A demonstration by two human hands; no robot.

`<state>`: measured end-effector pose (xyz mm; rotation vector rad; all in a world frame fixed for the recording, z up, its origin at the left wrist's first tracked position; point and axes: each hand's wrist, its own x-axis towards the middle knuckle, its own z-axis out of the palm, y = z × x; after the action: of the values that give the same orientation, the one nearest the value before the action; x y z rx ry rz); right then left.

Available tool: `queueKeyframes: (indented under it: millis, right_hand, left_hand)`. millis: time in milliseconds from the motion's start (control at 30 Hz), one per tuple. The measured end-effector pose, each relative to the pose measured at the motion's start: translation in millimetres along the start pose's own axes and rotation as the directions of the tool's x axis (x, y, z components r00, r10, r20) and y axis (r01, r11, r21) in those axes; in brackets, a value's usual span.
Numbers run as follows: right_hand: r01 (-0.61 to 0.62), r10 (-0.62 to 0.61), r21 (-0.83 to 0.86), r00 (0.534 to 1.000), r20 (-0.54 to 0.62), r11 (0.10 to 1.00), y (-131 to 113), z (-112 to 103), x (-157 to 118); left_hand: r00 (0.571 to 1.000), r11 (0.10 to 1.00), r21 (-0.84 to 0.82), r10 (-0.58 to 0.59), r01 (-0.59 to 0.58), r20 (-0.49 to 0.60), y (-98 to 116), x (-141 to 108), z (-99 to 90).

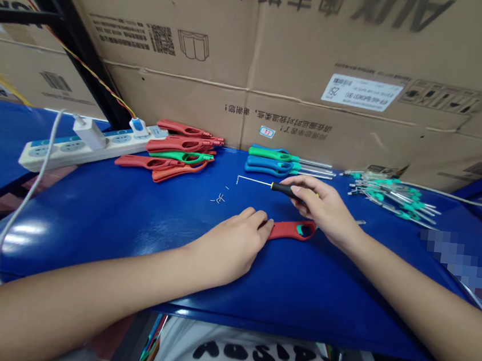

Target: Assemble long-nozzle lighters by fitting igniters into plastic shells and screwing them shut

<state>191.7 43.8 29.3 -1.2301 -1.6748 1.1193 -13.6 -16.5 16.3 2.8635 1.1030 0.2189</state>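
Observation:
My left hand (238, 243) is closed on the end of a red lighter body (288, 230) lying on the blue table; a teal part shows in its loop. Just above it, my right hand (318, 203) grips the black handle of a screwdriver (282, 188). The screwdriver's thin shaft points left, and a small screw seems to hang at its tip (238, 179). Several small screws (219, 199) lie loose on the table beyond my left hand.
Red and green lighter bodies (179, 146) lie at the back left beside a white power strip (120, 138). Blue and green lighters (268, 166) with metal tubes sit at the back middle. Metal-tube assemblies (394, 194) are heaped at right. Cardboard (215, 97) stands behind.

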Motion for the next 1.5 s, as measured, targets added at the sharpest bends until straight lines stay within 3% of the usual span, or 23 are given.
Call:
queueKeyframes:
  millis: [133,333,633,800,967,1033,1133,1233,1300,1400,1500]
  right_hand:
    - [0.029,-0.015,-0.136,0.995,0.101,0.990,1.7,3.3,-5.5]
    - [0.156,-0.120,-0.285,0.983,0.138,0.946,7.2,8.1,-6.8]
    - [0.173,-0.146,-0.268,0.982,0.118,0.948,11.2,8.0,-7.0]
    - [0.117,-0.113,-0.198,0.993,0.032,0.973,0.6,3.9,-11.9]
    - [0.152,-0.109,0.173,0.966,-0.236,0.973,-14.2,-13.2,-13.7]
    - [0.209,-0.121,0.278,0.945,-0.304,0.937,-19.0,-22.9,-13.2]
    - [0.243,-0.125,0.298,0.922,-0.366,0.923,-21.4,-35.1,-12.3]
    - [0.191,-0.088,0.269,0.932,-0.350,0.944,-18.9,-40.6,-12.0]
    - [0.165,-0.080,0.256,0.946,-0.314,0.952,-16.7,-41.0,-12.4]
    - [0.147,-0.081,0.227,0.958,-0.275,0.963,-15.2,-39.9,-13.7]
    - [0.136,-0.081,0.200,0.962,-0.262,0.970,-16.2,-39.2,-15.0]
  left_hand:
    - [1.000,0.999,-0.049,0.006,-0.007,-0.026,-0.4,-0.4,0.1]
    - [0.999,0.997,-0.080,0.003,-0.006,-0.036,-0.7,0.1,0.4]
    - [1.000,0.999,-0.039,0.004,-0.005,-0.025,-0.8,0.9,0.6]
    - [0.999,0.993,-0.120,-0.004,-0.001,-0.037,-3.0,0.9,2.2]
    - [0.993,0.940,-0.339,-0.003,-0.037,-0.115,-9.1,4.2,8.8]
    - [0.987,0.894,-0.447,-0.057,-0.016,-0.150,-11.4,7.3,11.6]
    - [0.950,0.777,-0.628,-0.233,0.054,-0.208,-15.0,13.9,15.6]
    - [0.880,0.629,-0.777,-0.389,0.037,-0.273,-19.3,20.8,16.9]
    - [0.853,0.558,-0.830,-0.429,-0.009,-0.297,-21.3,23.7,14.9]
    - [0.846,0.527,-0.850,-0.449,-0.008,-0.287,-21.6,24.5,8.7]
    - [0.836,0.581,-0.813,-0.457,0.022,-0.304,-20.3,22.8,3.4]
